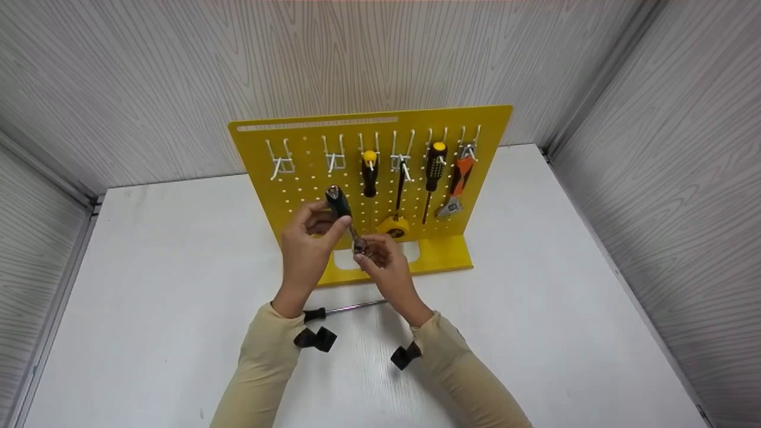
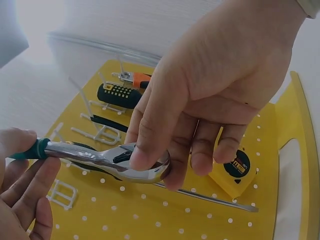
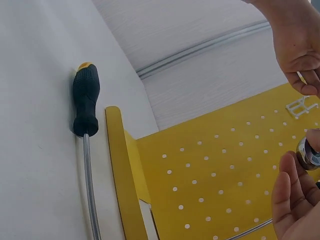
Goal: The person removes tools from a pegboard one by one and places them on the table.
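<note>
Screwdriver (image 3: 86, 117) lies on the bench (image 1: 535, 333); above, fingers of the left hand (image 1: 304, 245) pinch the ratchet wrench (image 2: 82, 155) by its handle, those of the right hand (image 1: 389, 270) its head (shiny chrome), before a yellow pegboard (image 1: 252, 148) where an adjustable wrench (image 1: 460, 175) hangs rightmost.

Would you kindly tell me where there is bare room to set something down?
Bare white table stretches from the yellow pegboard to the right wall, and from the left sleeve to the left wall. It is crowded before the pegboard, where a screwdriver lies and the left hand and right hand hold a chrome-headed tool.
</note>
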Tool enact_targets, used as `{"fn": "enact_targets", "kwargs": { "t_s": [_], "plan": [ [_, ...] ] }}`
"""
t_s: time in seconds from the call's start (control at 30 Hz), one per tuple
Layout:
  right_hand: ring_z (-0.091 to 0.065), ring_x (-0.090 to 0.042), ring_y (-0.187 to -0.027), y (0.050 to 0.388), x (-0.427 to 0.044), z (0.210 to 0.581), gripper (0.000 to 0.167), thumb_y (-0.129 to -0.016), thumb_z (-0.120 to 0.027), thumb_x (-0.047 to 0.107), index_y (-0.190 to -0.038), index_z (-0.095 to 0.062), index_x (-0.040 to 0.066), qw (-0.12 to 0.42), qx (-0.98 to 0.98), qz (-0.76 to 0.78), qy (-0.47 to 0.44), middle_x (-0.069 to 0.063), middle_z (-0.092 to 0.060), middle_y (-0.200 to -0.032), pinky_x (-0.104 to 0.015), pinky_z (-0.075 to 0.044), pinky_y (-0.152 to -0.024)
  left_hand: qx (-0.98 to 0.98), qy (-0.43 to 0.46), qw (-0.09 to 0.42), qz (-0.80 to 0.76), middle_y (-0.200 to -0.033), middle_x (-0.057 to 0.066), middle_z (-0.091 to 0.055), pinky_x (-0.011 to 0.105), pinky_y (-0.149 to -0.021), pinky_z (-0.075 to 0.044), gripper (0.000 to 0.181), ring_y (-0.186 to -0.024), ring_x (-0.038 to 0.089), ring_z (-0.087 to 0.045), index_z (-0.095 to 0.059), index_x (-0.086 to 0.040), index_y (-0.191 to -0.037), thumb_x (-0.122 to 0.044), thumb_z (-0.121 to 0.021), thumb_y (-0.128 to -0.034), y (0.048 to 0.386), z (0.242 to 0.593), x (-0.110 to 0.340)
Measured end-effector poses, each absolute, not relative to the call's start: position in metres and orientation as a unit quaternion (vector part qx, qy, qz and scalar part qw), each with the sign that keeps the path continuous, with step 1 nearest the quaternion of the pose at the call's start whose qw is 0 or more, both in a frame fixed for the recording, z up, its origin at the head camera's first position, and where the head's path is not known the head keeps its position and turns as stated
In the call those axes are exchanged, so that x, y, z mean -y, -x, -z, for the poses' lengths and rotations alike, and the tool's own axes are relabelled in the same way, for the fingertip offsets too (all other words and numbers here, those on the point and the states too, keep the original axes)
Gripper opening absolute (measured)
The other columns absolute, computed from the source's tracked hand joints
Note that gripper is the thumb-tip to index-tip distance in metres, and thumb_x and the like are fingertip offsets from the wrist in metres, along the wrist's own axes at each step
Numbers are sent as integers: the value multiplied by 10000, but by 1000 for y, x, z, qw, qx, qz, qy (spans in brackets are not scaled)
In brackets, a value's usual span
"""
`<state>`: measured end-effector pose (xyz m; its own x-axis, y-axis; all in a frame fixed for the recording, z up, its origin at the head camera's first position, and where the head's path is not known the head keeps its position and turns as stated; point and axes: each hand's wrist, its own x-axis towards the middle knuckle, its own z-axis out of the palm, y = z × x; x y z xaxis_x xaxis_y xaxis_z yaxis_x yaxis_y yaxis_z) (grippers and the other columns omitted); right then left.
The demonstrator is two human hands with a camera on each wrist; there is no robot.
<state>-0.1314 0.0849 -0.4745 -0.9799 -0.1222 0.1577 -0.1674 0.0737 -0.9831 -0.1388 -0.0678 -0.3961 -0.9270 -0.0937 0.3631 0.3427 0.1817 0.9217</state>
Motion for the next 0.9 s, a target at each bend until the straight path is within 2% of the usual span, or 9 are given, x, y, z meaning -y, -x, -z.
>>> {"fn": "enact_targets", "kwargs": {
  "t_s": [0.2,0.4,0.53,0.8,0.9],
  "plan": [
    [-575,-93,-803,128,-86,478,358,-891,-670,69,-1226,-549,41,14,768,-632,-99,-170,-669,-1054,-190,-469,-713,744,67,165,644,-930,112,-722,214,-748,-511,283,-759,72,-661,-656,-32,-1058,-165,-760,-830,136,402,71],
    [-544,-110,-749,122,-91,486,386,-880,-706,183,-1231,-560,118,32,776,-617,-126,-108,-679,-1027,-180,-456,-670,725,24,137,674,-919,135,-724,218,-743,-538,311,-751,97,-666,-637,-17,-1082,-135,-761,-822,135,412,77],
    [-517,-95,-704,120,-94,492,376,-880,-708,230,-1220,-575,136,37,772,-619,-142,-87,-678,-1007,-180,-445,-637,708,2,123,695,-898,106,-731,212,-748,-547,334,-756,95,-673,-613,-2,-1113,-104,-748,-825,132,419,82],
    [-486,-84,-679,120,-94,498,330,-899,-683,209,-1216,-612,150,44,773,-618,-138,-84,-670,-981,-174,-417,-609,670,-13,105,735,-810,-17,-736,284,-915,-516,300,-737,113,-696,-592,3,-1135,-65,-697,-862,128,431,96],
    [-496,-110,-695,119,-94,498,346,-905,-674,187,-1239,-608,130,33,772,-621,-134,-103,-668,-998,-176,-421,-617,658,-22,96,746,-834,-26,-735,272,-919,-518,297,-753,114,-698,-585,-1,-1140,-60,-688,-867,127,435,100]
  ]
}}
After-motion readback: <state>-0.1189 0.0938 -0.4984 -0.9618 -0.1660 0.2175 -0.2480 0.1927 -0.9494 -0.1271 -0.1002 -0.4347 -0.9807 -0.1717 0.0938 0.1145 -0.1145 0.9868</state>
